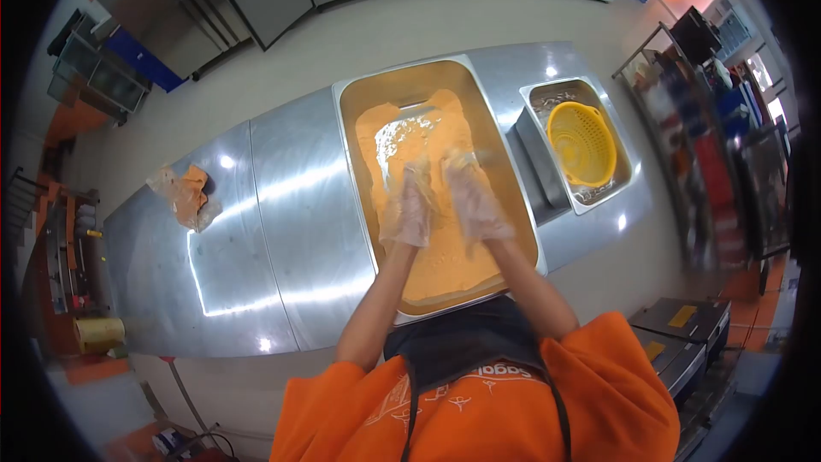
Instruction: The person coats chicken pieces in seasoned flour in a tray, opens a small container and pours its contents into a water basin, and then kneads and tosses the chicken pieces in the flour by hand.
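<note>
And both hands are in on the orange paste [449,267]! It lies under the fingers, inside the big metal tray [400,81]. The left hand [413,205] and right hand [476,204], in 2 clear gloves, point forward, side by side; blur hides whether their fingers are spread or together. Right of the fingers, 1 yellow basket [583,145]; well left, 1 crumpled plastic bag [185,198] on the metal table [312,244].

Bright room light; hard white reflections and streaks across metal surface [312,205]. Wet glare on orange mass [445,265] in tray. Hands motion-blurred, fingers smeared. Rack [701,145] at right smeared too. Strong fisheye curve; corners fall to black. Daylight-like glow at upper right.
</note>
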Available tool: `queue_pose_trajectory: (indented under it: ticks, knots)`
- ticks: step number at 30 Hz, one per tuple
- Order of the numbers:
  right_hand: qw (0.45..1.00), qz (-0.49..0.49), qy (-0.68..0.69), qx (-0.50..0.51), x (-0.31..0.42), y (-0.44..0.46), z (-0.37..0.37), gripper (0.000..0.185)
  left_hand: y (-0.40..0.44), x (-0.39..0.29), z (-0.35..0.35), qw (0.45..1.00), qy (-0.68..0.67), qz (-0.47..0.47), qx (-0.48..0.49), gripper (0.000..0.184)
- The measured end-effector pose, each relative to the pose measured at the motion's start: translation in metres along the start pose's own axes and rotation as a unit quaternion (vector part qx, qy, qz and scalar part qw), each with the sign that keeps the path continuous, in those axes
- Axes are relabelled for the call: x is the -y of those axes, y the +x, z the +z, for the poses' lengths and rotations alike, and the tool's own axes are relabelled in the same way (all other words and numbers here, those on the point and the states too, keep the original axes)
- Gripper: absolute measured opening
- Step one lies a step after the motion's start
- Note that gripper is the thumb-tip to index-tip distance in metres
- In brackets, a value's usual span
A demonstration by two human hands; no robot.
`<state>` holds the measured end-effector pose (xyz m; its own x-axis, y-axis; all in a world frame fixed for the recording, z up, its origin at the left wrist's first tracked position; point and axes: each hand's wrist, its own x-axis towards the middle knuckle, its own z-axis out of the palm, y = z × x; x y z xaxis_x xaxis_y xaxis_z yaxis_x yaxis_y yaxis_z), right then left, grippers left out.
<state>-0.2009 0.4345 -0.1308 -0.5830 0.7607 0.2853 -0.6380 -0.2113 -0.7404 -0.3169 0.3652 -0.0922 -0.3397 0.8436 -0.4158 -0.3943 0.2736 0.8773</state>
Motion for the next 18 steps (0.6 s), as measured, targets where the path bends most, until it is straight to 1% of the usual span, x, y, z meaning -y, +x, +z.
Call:
queue_pose_trajectory:
  ticks: [1, 2, 3, 4, 5, 6, 7, 8, 9, 10, 11, 12, 13, 14, 15, 16, 17, 18]
  knots:
    - [0.954, 0.028, -0.296, 0.03, -0.03, -0.01, -0.012, 0.04, 0.0, -0.003, 0.014, 0.943, -0.328, -0.018, 0.048, 0.053]
    - [0.898, 0.042, -0.437, 0.032, -0.043, -0.012, -0.019, 0.042, 0.005, 0.001, 0.018, 0.945, -0.322, -0.018, 0.059, 0.053]
    - [0.821, 0.056, -0.568, 0.039, -0.055, -0.014, -0.026, 0.044, 0.016, 0.017, 0.018, 0.922, -0.355, 0.004, 0.154, 0.051]
    - [0.886, 0.186, -0.4, -0.143, -0.059, -0.013, -0.031, 0.049, 0.029, 0.041, 0.017, 0.889, -0.386, 0.024, 0.245, 0.05]
    - [0.882, 0.296, -0.197, -0.308, -0.058, -0.008, -0.033, 0.055, 0.045, 0.06, 0.014, 0.846, -0.413, 0.049, 0.333, 0.049]
    - [0.884, 0.291, -0.193, -0.309, -0.042, -0.012, -0.015, 0.055, 0.058, 0.074, 0.009, 0.796, -0.434, 0.072, 0.416, 0.049]
    - [0.868, 0.267, -0.379, -0.178, -0.01, -0.022, 0.022, 0.052, 0.052, 0.072, 0.011, 0.77, -0.44, 0.082, 0.455, 0.05]
    - [0.805, 0.225, -0.547, -0.038, 0.013, -0.026, 0.046, 0.05, 0.047, 0.071, 0.012, 0.741, -0.445, 0.092, 0.494, 0.05]
    - [0.806, 0.223, -0.548, -0.036, 0.02, -0.018, 0.048, 0.05, 0.02, 0.051, 0.033, 0.91, -0.282, 0.12, 0.28, 0.047]
    - [0.866, 0.278, -0.366, -0.197, 0.028, -0.008, 0.046, 0.047, 0.004, 0.039, 0.046, 0.957, -0.197, 0.143, 0.155, 0.046]
    - [0.876, 0.307, -0.266, -0.262, 0.034, -0.011, 0.049, 0.048, -0.012, 0.027, 0.059, 0.985, -0.1, 0.137, 0.028, 0.044]
    - [0.87, 0.324, -0.164, -0.334, 0.041, -0.015, 0.052, 0.049, -0.02, 0.019, 0.062, 0.975, -0.205, 0.075, 0.035, 0.046]
    - [0.876, 0.229, -0.378, -0.192, 0.047, -0.027, 0.062, 0.05, -0.021, 0.013, 0.061, 0.951, -0.305, 0.018, 0.043, 0.048]
    - [0.858, 0.177, -0.471, -0.104, 0.05, -0.03, 0.062, 0.05, -0.02, 0.008, 0.056, 0.952, -0.303, 0.029, 0.035, 0.048]
    - [0.824, 0.109, -0.555, -0.029, 0.053, -0.032, 0.062, 0.05, -0.023, 0.007, 0.051, 0.926, -0.366, 0.02, 0.093, 0.05]
    - [0.834, 0.149, -0.528, -0.061, 0.059, -0.029, 0.051, 0.049, -0.029, 0.007, 0.049, 0.891, -0.428, 0.012, 0.15, 0.052]
    - [0.84, 0.186, -0.502, -0.091, 0.067, -0.019, 0.035, 0.048, -0.033, 0.006, 0.054, 0.891, -0.43, 0.021, 0.143, 0.052]
    - [0.843, 0.224, -0.475, -0.12, 0.073, -0.008, 0.021, 0.047, -0.043, -0.001, 0.062, 0.891, -0.436, 0.002, 0.128, 0.054]
